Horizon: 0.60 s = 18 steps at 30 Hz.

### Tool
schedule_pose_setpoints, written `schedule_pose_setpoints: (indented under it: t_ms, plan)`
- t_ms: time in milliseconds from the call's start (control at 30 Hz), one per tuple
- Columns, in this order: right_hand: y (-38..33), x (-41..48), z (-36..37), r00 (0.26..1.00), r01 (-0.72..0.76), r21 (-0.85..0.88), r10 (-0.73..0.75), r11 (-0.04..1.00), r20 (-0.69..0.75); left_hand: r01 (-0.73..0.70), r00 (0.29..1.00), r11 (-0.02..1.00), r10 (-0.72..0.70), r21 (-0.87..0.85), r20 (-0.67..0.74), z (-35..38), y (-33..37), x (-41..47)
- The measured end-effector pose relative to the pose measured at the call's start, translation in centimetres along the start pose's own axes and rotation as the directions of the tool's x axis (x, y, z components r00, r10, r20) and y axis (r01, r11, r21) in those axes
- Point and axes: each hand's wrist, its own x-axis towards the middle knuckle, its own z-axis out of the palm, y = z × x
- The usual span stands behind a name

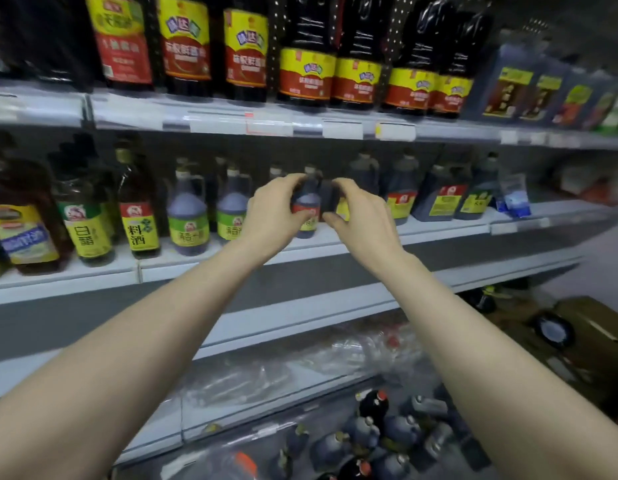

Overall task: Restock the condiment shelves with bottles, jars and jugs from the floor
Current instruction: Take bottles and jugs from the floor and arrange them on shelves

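Note:
Both my arms reach out to the middle shelf [439, 225]. My left hand [272, 213] grips a dark vinegar jug [307, 209] with a red and yellow label, which stands upright on the shelf. My right hand [359, 209] curls round a second dark jug [330, 199] right beside it, mostly hidden by my fingers. More dark jugs and bottles [373, 434] lie in a heap on the floor at the bottom.
Jugs with green labels [189, 220] and cooking wine bottles [139, 216] stand to the left, more jugs [442, 199] to the right. Big soy sauce bottles [307, 64] fill the top shelf. Loose plastic wrap [300, 368] covers the low shelf. A cardboard box [577, 337] sits at right.

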Motion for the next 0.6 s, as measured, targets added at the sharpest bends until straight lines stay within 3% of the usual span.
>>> schedule_pose_setpoints:
  t_ms: [267, 600]
  plan:
    - [10.6, -7.1, -1.5, 0.987, -0.146, -0.044, 0.149, 0.988, 0.062, -0.010, 0.990, 0.995, 0.024, -0.103, 0.138, 10.0, 5.3, -3.2]
    - [17.6, -14.7, 3.1, 0.937, -0.298, -0.030, 0.298, 0.954, 0.181, 0.067, 0.936, 0.990, -0.018, -0.128, 0.351, 19.5, 4.0, -8.8]
